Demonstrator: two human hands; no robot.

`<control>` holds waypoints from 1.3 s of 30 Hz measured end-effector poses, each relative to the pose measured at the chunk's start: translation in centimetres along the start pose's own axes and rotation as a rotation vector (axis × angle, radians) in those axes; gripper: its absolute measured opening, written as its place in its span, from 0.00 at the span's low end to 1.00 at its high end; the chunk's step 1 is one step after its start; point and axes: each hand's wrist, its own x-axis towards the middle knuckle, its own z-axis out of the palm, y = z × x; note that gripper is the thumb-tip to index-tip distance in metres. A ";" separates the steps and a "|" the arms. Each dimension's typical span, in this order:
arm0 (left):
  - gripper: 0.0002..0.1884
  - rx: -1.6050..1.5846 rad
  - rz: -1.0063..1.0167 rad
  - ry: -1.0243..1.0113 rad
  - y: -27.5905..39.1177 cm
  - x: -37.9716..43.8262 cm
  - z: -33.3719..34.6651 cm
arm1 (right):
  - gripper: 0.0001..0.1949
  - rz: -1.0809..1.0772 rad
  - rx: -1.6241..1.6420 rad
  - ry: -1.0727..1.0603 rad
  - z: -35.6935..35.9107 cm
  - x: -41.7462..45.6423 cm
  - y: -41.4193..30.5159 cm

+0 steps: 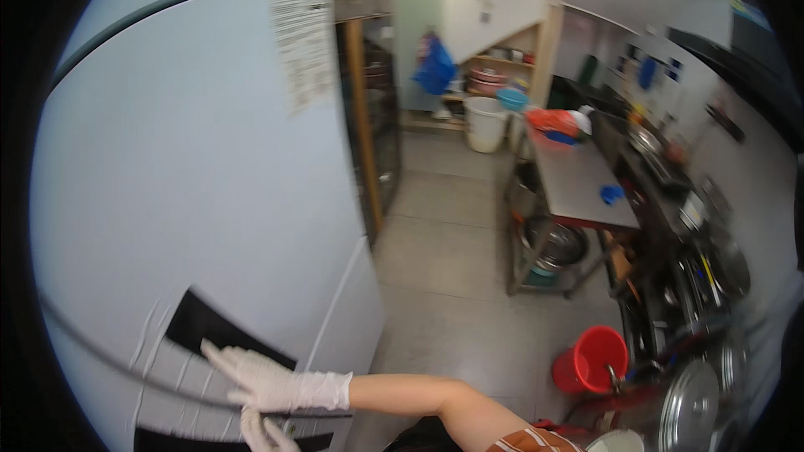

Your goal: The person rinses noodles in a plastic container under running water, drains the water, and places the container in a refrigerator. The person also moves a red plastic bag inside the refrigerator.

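My right hand, in a white disposable glove, reaches across a large pale-blue cabinet front that looks like a refrigerator. Its fingers are stretched out at the lower edge of a black rectangular panel, and nothing shows in them. Whether the fingertips touch the panel is unclear. Just below, at the picture's bottom edge, my gloved left hand is partly cut off. It is close to the right hand and beside a second black panel. A dark curved seam runs between the two panels.
A steel table stands ahead, holding an orange-red bag and a blue cloth-like item. A red bucket sits on the tiled floor. Pots and lids crowd the right-hand counter. White bins stand at the back.
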 end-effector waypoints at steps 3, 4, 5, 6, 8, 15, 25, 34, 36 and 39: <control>0.17 -0.024 -0.024 -0.090 4.3 3.5 4.2 | 0.38 -0.072 -0.256 0.135 -2.4 -6.8 5.1; 0.17 0.066 0.007 -0.058 5.0 3.9 5.2 | 0.35 0.080 -0.231 0.033 -4.2 -9.0 6.5; 0.16 0.220 0.053 -0.007 4.8 4.5 5.0 | 0.32 0.178 -0.160 -0.077 -5.3 -10.7 8.0; 0.16 0.284 0.052 0.045 5.5 4.6 6.1 | 0.30 0.301 -0.122 -0.085 -6.2 -14.0 10.7; 0.16 0.190 0.077 0.060 6.9 4.7 9.5 | 0.29 0.616 -0.099 -0.077 -8.5 -22.6 15.4; 0.13 -0.387 -0.237 -0.657 12.4 3.4 27.4 | 0.37 1.441 0.048 -0.077 -12.9 -49.5 21.9; 0.12 -0.462 0.276 -1.053 18.7 4.8 53.1 | 0.29 1.502 0.070 0.176 -29.2 -46.8 27.2; 0.11 -0.566 0.447 -1.108 26.7 14.1 78.7 | 0.32 1.594 0.015 0.400 -50.6 -43.2 36.0; 0.12 -0.607 0.509 -1.101 30.8 17.3 84.3 | 0.32 1.624 -0.032 0.427 -56.0 -43.8 37.5; 0.13 -0.708 0.616 -1.022 36.9 20.4 92.2 | 0.31 1.604 -0.075 0.552 -64.8 -43.2 37.2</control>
